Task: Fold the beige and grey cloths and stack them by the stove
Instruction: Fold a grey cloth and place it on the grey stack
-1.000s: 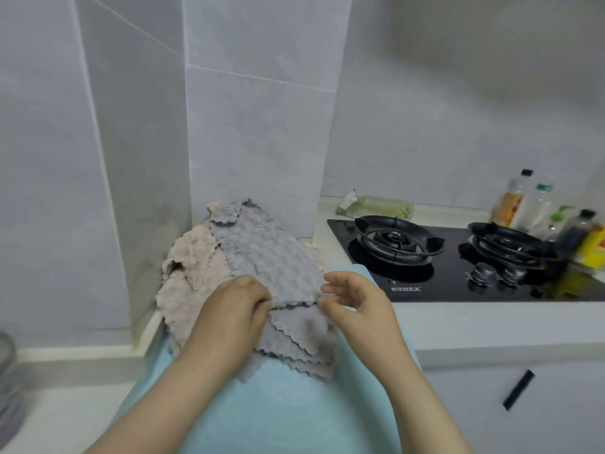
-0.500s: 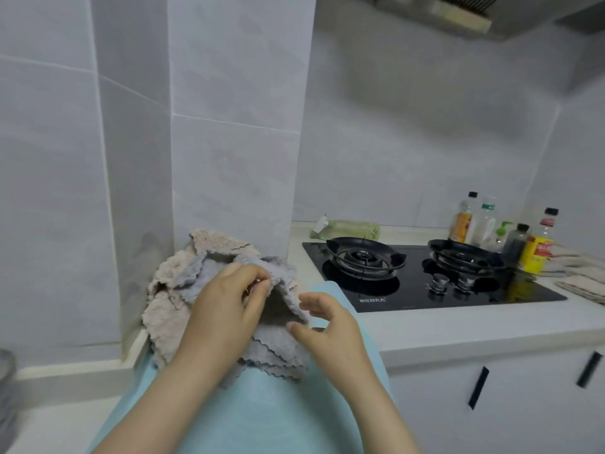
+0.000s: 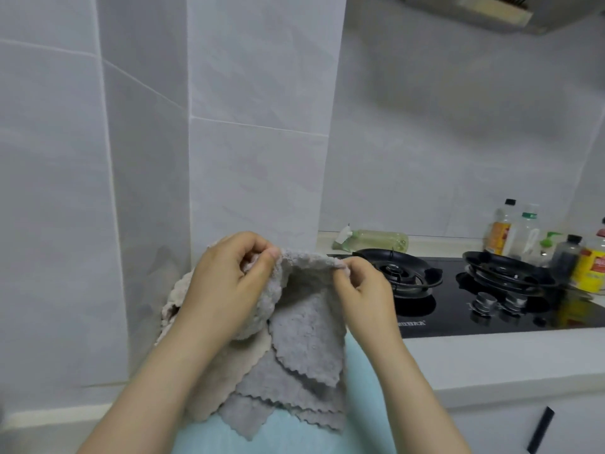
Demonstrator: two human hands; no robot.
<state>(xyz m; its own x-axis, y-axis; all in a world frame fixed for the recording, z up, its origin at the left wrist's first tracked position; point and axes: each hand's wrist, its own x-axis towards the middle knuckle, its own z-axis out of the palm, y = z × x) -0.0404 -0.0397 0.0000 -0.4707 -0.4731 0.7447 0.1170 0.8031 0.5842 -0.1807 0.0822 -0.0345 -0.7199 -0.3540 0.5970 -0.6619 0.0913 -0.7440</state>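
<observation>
Grip: left hand [image 3: 229, 283] and right hand [image 3: 363, 290] both pinch the top edge of the grey cloth [image 3: 304, 342], thumb against fingers, close together at centre frame. It hangs from the pinch, with several scalloped layers showing below. Beige cloth [image 3: 216, 378] is bunched to its left, partly behind the left forearm. Both are over something light blue [image 3: 363, 404], lower centre. Stove [image 3: 491, 309] sits right of frame on the white surface [image 3: 491, 362], near the cloths. Bottles [image 3: 523, 231] behind it, far right.
</observation>
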